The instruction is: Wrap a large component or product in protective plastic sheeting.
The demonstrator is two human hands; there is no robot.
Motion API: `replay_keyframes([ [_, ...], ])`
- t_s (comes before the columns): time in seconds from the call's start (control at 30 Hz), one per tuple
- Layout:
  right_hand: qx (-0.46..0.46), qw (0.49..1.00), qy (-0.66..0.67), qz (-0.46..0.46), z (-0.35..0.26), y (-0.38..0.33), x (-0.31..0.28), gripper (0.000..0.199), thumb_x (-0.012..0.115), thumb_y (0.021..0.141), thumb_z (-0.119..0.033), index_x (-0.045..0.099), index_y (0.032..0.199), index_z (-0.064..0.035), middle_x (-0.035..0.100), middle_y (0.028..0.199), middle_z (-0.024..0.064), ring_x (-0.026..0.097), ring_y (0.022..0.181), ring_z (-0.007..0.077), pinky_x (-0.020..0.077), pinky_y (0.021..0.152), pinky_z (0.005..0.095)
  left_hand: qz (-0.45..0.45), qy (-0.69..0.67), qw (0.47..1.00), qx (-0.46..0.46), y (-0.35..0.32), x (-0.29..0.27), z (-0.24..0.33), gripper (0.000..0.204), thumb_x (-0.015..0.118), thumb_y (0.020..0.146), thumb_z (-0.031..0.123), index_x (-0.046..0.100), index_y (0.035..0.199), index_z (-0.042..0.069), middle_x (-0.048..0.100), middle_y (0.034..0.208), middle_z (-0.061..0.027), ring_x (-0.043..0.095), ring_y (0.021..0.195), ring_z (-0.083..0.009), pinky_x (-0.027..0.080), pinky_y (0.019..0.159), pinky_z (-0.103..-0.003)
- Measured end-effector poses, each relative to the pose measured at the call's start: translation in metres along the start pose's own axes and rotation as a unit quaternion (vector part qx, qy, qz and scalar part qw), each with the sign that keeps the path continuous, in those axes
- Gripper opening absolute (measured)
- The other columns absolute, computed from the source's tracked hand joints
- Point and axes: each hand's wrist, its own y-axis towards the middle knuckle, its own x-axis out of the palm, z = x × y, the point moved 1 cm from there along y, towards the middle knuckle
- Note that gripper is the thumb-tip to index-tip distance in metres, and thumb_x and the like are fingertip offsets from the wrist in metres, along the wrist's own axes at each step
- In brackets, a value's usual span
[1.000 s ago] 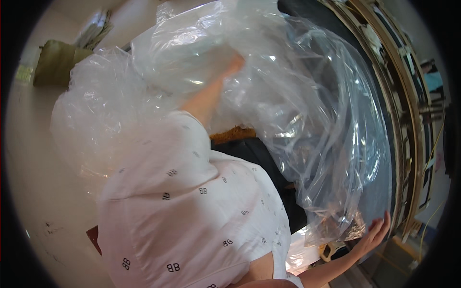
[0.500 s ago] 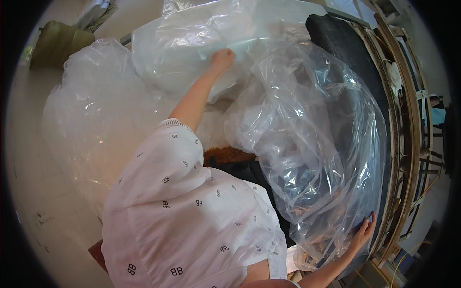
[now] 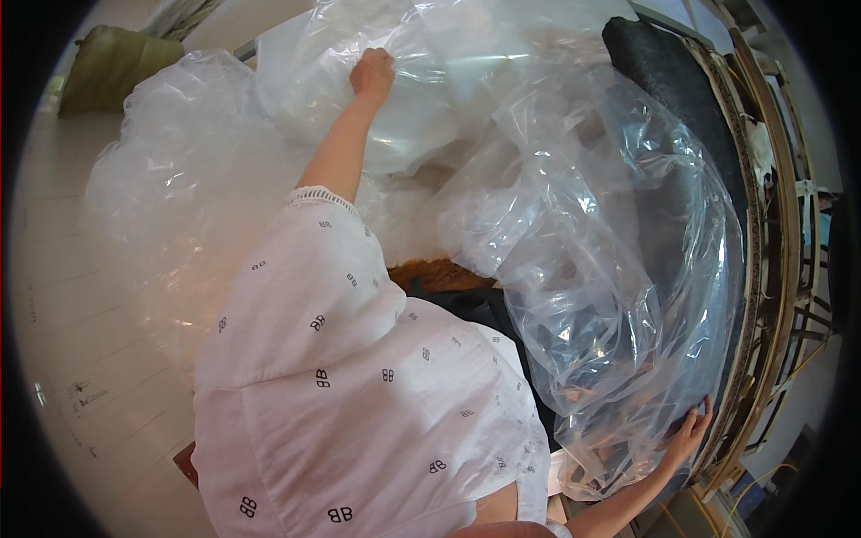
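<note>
Head view: left hand [image 3: 372, 73] fingers clench crinkly clear plastic sheet [image 3: 583, 269]; right hand [image 3: 686, 435] spread flat.

Clear plastic sheet [image 3: 574, 269] billows over most of middle, blocks way between left hand [image 3: 372, 73] and right hand [image 3: 686, 435]. Wooden frame [image 3: 762, 269] closes right side; right hand pressed just beside it, little room. Dark padded panel [image 3: 668, 99] under sheet. Open floor [image 3: 81, 296] at left, free passage. Olive cushion [image 3: 112, 63] at far upper left.
</note>
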Motion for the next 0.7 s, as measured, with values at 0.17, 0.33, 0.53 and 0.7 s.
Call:
replay_keyframes([
  [0.17,-0.002,1.0,0.007,-0.005,0.01,0.002,-0.003,0.035,0.047,0.094,-0.019,0.046,0.129,-0.0128,0.031,0.067,-0.0049,0.028,0.059,0.0049,0.0276,0.052,0.0196,-0.034,0.05,0.99,-0.128,0.024,-0.028,-0.043,0.019,0.054,0.081,0.021,0.063,0.091,0.008,0.059,0.097,-0.0117,0.059,0.092,-0.0314,0.047,0.077,-0.041],
  [0.33,0.007,0.999,0.035,-0.004,0.014,0.002,-0.005,0.035,0.048,0.094,-0.019,0.047,0.128,-0.0134,0.03,0.067,-0.0057,0.027,0.059,0.0046,0.025,0.051,0.0199,0.119,0.086,0.987,0.068,0.029,-0.006,0.006,0.02,0.05,0.08,0.009,0.054,0.099,0.007,0.057,0.1,-0.0158,0.058,0.093,-0.0321,0.048,0.075,-0.041],
  [0.53,0.012,1.0,0.019,0.0,0.015,0.01,-0.001,0.033,0.049,0.091,-0.012,0.049,0.124,-0.009,0.03,0.068,-0.0057,0.028,0.06,0.0046,0.0251,0.052,0.0192,-0.112,-0.149,0.982,0.028,0.058,0.078,0.101,0.028,0.059,0.079,0.021,0.055,0.103,0.009,0.057,0.102,-0.0174,0.057,0.098,-0.0308,0.047,0.077,-0.039],
  [0.7,0.051,0.998,0.042,0.012,0.006,0.002,0.003,0.033,0.049,0.09,-0.009,0.05,0.123,-0.0086,0.03,0.068,-0.0063,0.028,0.06,0.0045,0.0247,0.052,0.0188,-0.056,-0.036,0.987,-0.144,0.039,0.101,0.174,0.031,0.062,0.078,0.033,0.059,0.097,0.009,0.06,0.1,-0.0133,0.058,0.097,-0.03,0.048,0.078,-0.041],
])
